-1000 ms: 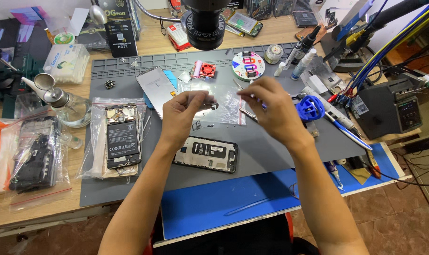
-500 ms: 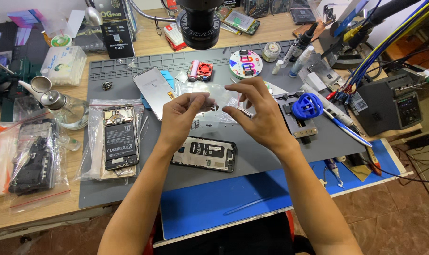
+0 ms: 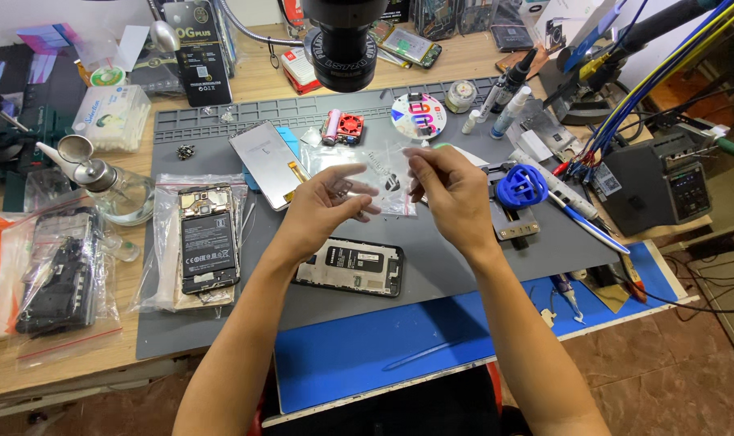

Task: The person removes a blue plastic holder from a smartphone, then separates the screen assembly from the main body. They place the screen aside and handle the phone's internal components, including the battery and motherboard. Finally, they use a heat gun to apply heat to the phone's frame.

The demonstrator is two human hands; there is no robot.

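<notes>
Both my hands hold a small clear plastic bag with small dark parts inside, lifted above the grey work mat. My left hand pinches the bag's left side and my right hand grips its right edge. Below my hands an opened black phone lies on the mat with its insides up. A silver phone screen panel lies face down behind my left hand.
A second opened phone lies on clear bags at the left. A black microscope head hangs over the mat's back edge. A blue tape reel, tweezers, a grey box-shaped unit and cables crowd the right. A blue mat covers the front edge.
My hands have shifted slightly while handling the clear bag; the right hand now grips nearer the bag's right edge and the left fingers spread under it. The view tilted a little.
</notes>
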